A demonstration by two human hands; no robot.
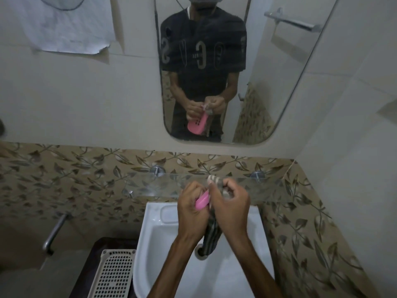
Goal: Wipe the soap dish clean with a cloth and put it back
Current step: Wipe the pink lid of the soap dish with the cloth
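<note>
Open room is left above the white basin point(150, 244), near the body. Passage farther away is blocked by the glass shelf point(163, 186). The left is closed off by a perforated basket point(111, 274), the right by the tiled wall point(300, 222).

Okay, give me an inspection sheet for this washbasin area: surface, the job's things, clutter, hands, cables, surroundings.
Surface: white washbasin under a glass shelf; the shelf looks bare where visible.
Job's things: pink soap dish held above the basin; striped cloth pressed to it, its tail hanging toward the drain.
Clutter: white perforated basket left of the basin.
Hands: left hand grips the soap dish; right hand grips the cloth against the dish.
Cables: thin dark cords reflected near the mirror's top; what they are is unclear.
Surroundings: mirror, leaf-patterned tiles, metal wall tap, paper sheet on the wall.
</note>
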